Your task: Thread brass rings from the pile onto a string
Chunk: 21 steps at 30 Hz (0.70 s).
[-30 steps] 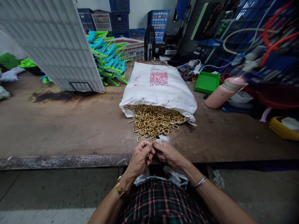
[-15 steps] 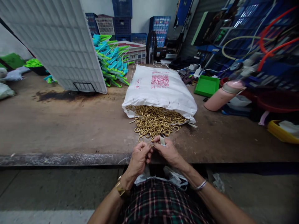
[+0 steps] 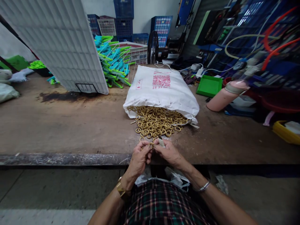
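Between my two hands, just above the bench's front edge, is a small brass-coloured ring. My left hand is closed, with thumb and forefinger pinching the ring's left side. On the other side my right hand is also closed, its fingertips meeting the ring. A small flat pale-grey piece with a dark tip sticks up from the right fingers; its lower part is hidden. Just beyond the fingers, a heap of similar rings spills out of a white woven sack lying on its side.
A ribbed white panel stands at the left, with green and blue plastic pieces behind it. To the right are a green tray, a pink cylinder and a yellow container. A black fan stands behind the sack.
The view has shifted slightly. My fingers have turned a little, and the ring between them shows more clearly. The grey piece in my right hand is tilted more to the left.
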### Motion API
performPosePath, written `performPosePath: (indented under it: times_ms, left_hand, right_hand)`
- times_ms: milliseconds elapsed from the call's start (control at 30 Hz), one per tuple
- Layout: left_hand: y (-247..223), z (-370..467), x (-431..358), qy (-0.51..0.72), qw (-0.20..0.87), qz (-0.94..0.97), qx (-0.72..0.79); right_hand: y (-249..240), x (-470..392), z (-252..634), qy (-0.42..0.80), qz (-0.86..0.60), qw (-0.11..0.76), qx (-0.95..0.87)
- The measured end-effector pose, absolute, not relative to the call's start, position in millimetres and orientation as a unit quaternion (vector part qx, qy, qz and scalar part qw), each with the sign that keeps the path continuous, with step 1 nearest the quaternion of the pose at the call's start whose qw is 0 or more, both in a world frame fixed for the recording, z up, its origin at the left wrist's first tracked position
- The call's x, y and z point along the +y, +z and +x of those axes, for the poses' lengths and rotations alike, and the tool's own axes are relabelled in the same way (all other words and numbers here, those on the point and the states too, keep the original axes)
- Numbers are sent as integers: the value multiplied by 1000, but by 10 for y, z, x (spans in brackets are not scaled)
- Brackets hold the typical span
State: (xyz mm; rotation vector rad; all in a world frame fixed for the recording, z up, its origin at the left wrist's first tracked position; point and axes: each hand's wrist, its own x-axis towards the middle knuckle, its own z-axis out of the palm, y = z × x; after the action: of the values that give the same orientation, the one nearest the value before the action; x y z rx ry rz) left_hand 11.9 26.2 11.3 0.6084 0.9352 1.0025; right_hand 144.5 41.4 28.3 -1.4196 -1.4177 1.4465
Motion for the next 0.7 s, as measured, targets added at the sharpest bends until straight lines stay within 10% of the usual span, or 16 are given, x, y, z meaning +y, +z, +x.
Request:
performPosePath:
  times_ms: [700]
  left_hand:
    - [119,191,250,402,777,232,425]
  right_hand:
    - [194,445,1554,448,-537,333,-632]
